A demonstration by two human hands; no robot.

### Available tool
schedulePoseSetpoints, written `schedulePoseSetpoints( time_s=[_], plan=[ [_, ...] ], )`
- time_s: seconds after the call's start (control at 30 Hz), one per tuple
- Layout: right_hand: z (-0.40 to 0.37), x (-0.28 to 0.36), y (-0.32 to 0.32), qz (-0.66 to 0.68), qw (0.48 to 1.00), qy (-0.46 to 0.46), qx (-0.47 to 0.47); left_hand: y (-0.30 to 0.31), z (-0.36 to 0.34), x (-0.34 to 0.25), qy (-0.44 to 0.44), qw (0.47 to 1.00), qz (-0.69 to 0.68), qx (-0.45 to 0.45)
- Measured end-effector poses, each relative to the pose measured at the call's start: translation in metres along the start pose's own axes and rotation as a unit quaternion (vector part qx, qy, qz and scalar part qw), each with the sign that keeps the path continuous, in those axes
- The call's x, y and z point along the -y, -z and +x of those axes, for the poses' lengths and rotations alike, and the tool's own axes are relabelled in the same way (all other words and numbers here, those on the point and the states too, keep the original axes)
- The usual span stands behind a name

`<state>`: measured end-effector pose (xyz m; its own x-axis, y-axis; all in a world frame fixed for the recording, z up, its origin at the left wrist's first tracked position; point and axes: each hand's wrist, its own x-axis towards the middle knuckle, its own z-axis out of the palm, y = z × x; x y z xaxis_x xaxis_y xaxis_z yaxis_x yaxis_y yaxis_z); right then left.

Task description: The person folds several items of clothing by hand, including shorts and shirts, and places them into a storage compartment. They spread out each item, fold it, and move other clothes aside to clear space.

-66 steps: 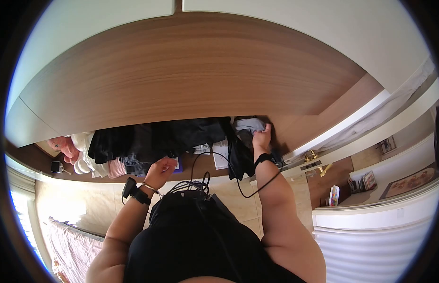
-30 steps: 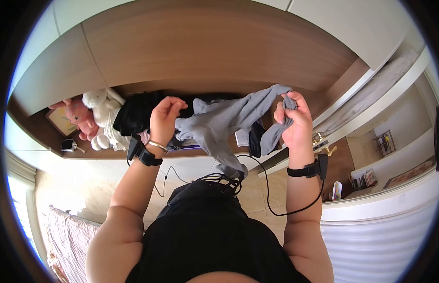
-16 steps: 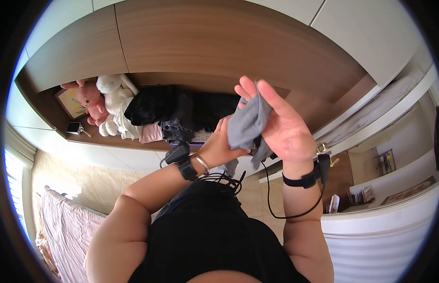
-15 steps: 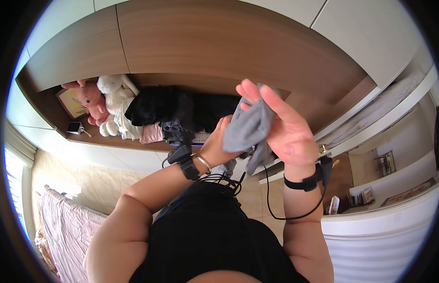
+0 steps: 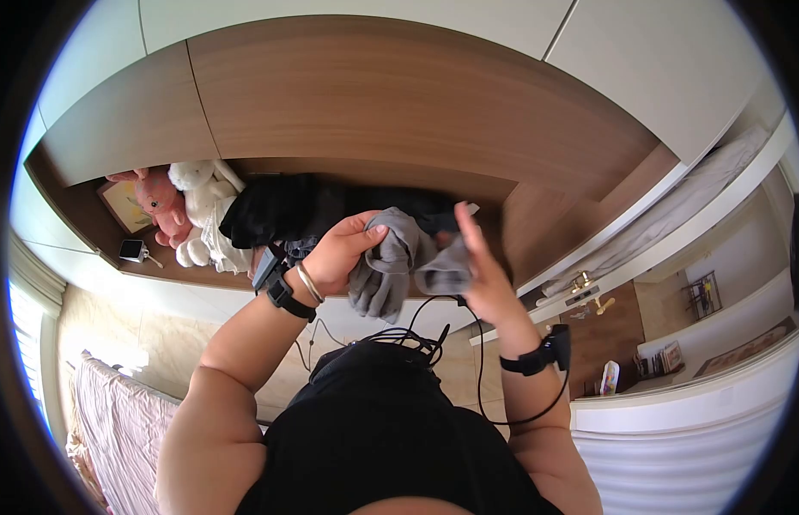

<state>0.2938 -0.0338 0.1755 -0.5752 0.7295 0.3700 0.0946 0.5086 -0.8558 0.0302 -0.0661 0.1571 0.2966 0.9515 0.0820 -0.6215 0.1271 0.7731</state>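
A soft grey cloth garment (image 5: 386, 270), bunched and hanging in folds, is in front of me above the shelf's front edge. My left hand (image 5: 337, 255) is closed on its upper left side, with the thumb over the fabric. At the garment's blurred right end is my right hand (image 5: 492, 287), one digit stretched upward. Its other fingers are smeared or hidden behind the cloth, so I cannot see whether they grip it. The garment's exact kind does not show. Behind it, black clothes (image 5: 275, 210) lie on the wooden shelf.
On the shelf's left sit a pink plush toy (image 5: 163, 206), a white plush toy (image 5: 209, 193), a picture frame (image 5: 124, 206) and a small white device (image 5: 133, 250). Black cables (image 5: 408, 343) hang before my body. A door handle (image 5: 581, 281) is at right, a bed (image 5: 120, 403) at lower left.
The grey garment has come lower and to the left, and its folds have spread out. My left hand has moved left and now shows gripping it. My right hand has dropped and turned.
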Motion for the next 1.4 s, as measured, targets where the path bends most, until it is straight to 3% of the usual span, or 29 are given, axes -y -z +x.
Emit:
schedulePoseSetpoints(
  time_s=[0.07, 0.13, 0.17, 0.23, 0.3, 0.37, 0.5, 0.6, 0.7, 0.77, 0.8, 0.83, 0.87, 0.9, 0.93, 1.03, 1.1, 1.2, 1.23, 1.33, 1.4],
  plan=[
    [0.004, -0.001, -0.020, -0.051, 0.998, 0.039, 0.020, 0.000, 0.004, -0.003, 0.023, 0.999, -0.023, 0.016],
    [0.006, 0.010, -0.033, -0.149, 0.984, -0.095, -0.022, 0.000, 0.006, -0.007, 0.025, 0.999, -0.014, 0.028],
    [0.006, 0.010, -0.035, -0.147, 0.985, -0.092, -0.020, 0.001, 0.005, -0.009, 0.023, 0.999, -0.012, 0.026],
    [0.009, 0.008, -0.037, -0.241, 0.954, -0.107, -0.141, 0.001, 0.003, -0.013, 0.020, 0.999, -0.036, 0.022],
    [0.013, 0.001, -0.033, -0.112, 0.971, -0.069, -0.199, -0.001, -0.004, -0.016, 0.032, 0.999, -0.029, -0.004],
    [0.012, -0.001, -0.028, -0.092, 0.975, 0.021, -0.201, -0.001, -0.010, -0.015, 0.042, 0.998, -0.024, -0.030],
    [0.018, 0.027, -0.044, -0.094, 0.990, 0.086, -0.052, -0.012, -0.017, -0.012, 0.044, 0.997, 0.017, -0.056],
    [0.016, -0.001, -0.057, -0.137, 0.987, 0.067, -0.046, -0.012, -0.019, -0.012, 0.030, 0.998, 0.029, -0.053],
    [0.017, -0.029, -0.053, -0.073, 0.996, 0.028, -0.044, 0.003, -0.019, -0.016, -0.008, 0.993, 0.102, -0.057],
    [0.020, -0.035, -0.045, 0.107, 0.988, -0.102, -0.049, 0.010, -0.023, -0.023, -0.047, 0.986, 0.146, -0.069],
    [0.026, -0.031, -0.041, 0.088, 0.991, -0.082, -0.051, 0.028, -0.028, -0.027, -0.042, 0.955, 0.290, -0.051],
    [0.032, -0.038, -0.037, 0.107, 0.991, -0.072, -0.047, 0.029, -0.032, -0.033, -0.041, 0.955, 0.290, -0.049],
    [0.036, -0.045, -0.037, 0.105, 0.990, -0.071, -0.057, 0.027, -0.035, -0.038, -0.096, 0.853, 0.513, -0.019],
    [0.040, -0.048, -0.036, 0.102, 0.990, -0.071, -0.067, 0.026, -0.038, -0.042, -0.147, 0.697, 0.702, 0.013],
    [0.044, -0.050, -0.035, 0.100, 0.990, -0.073, -0.069, 0.028, -0.040, -0.042, -0.154, 0.677, 0.719, 0.014],
    [0.057, -0.041, -0.033, 0.057, 0.995, -0.065, -0.040, 0.050, -0.039, -0.046, -0.215, 0.652, 0.727, 0.000],
    [0.062, -0.019, -0.028, -0.048, 0.999, -0.019, 0.012, 0.059, -0.039, -0.051, -0.203, 0.676, 0.708, -0.014],
    [0.069, -0.019, -0.023, -0.116, 0.992, 0.049, 0.012, 0.063, -0.042, -0.058, -0.257, 0.600, 0.752, -0.094],
    [0.070, -0.019, -0.022, -0.171, 0.982, 0.079, 0.011, 0.065, -0.042, -0.058, -0.257, 0.600, 0.752, -0.095],
    [0.072, -0.022, -0.025, -0.174, 0.981, 0.077, -0.031, 0.068, -0.042, -0.056, -0.276, 0.636, 0.708, -0.133],
    [0.073, -0.022, -0.030, -0.164, 0.982, 0.080, -0.054, 0.064, -0.043, -0.057, -0.237, 0.657, 0.694, -0.173]
  ],
)
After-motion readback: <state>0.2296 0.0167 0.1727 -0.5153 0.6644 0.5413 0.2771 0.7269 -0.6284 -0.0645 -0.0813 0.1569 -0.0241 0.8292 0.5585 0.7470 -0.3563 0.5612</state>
